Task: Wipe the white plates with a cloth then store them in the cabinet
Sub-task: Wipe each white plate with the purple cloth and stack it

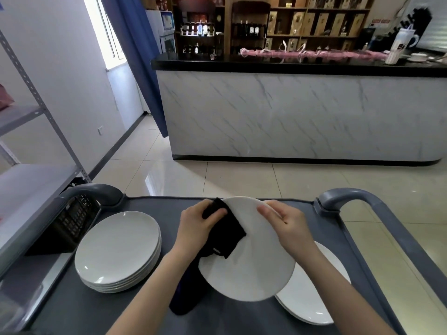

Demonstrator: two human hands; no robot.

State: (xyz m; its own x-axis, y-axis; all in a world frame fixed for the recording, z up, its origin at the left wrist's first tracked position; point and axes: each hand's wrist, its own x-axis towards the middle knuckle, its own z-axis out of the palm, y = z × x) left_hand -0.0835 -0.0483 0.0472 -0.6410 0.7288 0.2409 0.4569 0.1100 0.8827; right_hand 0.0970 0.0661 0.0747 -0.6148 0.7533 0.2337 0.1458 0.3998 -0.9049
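No lettering, label or sign is clear enough to read

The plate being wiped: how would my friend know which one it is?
Look at the grey cart at the bottom. Between the stack of plates on the left and the flat plate on the right, a tilted plate is held up. Only this one has a black cloth on it.

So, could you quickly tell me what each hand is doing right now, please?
Left hand: closed, gripping the black cloth against the white plate.
Right hand: closed, holding that plate by its far rim.
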